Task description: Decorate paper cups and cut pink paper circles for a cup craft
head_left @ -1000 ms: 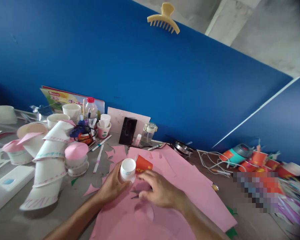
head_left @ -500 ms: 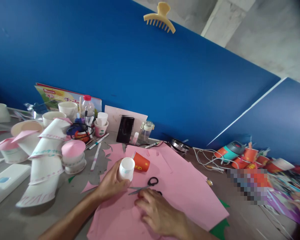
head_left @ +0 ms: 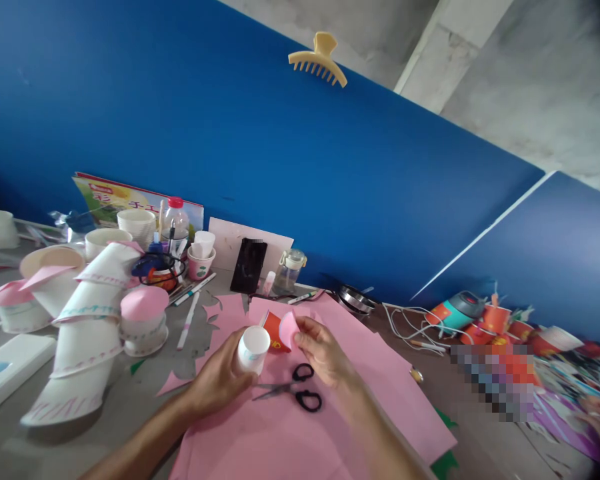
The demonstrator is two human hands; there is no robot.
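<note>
My left hand [head_left: 225, 367] is wrapped round a small white paper cup [head_left: 254, 348], its open mouth turned up towards me. Between the thumb and fingers of my right hand [head_left: 323, 350] is a curved pink paper piece [head_left: 289, 331], pinched at its right edge. Partly hidden behind that piece, a red paper cup [head_left: 274, 332] lies on its side. Black-handled scissors [head_left: 293, 390] rest with blades apart on the pink paper sheets [head_left: 375, 393], just below both hands.
At left stands a chain of nested white cups [head_left: 87, 340] beside a pink-topped cup [head_left: 144, 310]. A phone [head_left: 249, 265] and a lidded jar [head_left: 291, 268] are at the back. Tape rolls [head_left: 356, 300], white cables [head_left: 405, 320] and red cups [head_left: 495, 319] lie rightward.
My right hand has left the scissors' area, moved up and now holds the curved pink paper piece near the red cup. My left hand keeps the white cup, slightly lower in view.
</note>
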